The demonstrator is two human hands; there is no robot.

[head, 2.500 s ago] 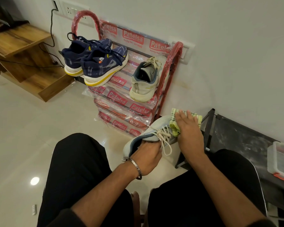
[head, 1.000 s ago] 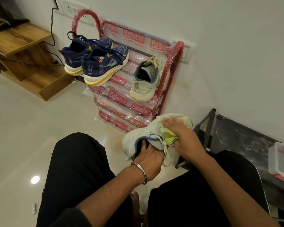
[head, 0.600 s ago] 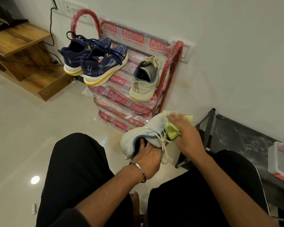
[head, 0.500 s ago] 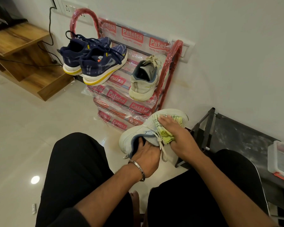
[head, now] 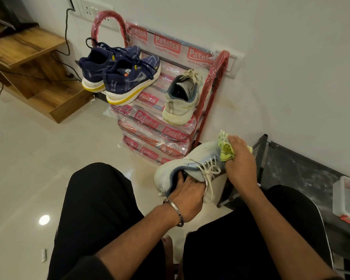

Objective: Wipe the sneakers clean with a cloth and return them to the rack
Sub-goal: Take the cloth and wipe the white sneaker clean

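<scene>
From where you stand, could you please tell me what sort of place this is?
Probably a room in a home: a red plastic-wrapped shoe rack against a white wall, glossy pale floor tiles, and a wooden shelf unit.

The left hand (head: 187, 196) gripped a pale sneaker (head: 192, 161) by its opening, fingers tucked inside, while the right hand (head: 239, 160) pressed a yellow-green cloth (head: 225, 147) against the toe. Behind them, a red rack (head: 211, 81) against the wall carried a navy pair (head: 119, 75) and a matching pale sneaker (head: 181, 100) on its top shelf.
</scene>
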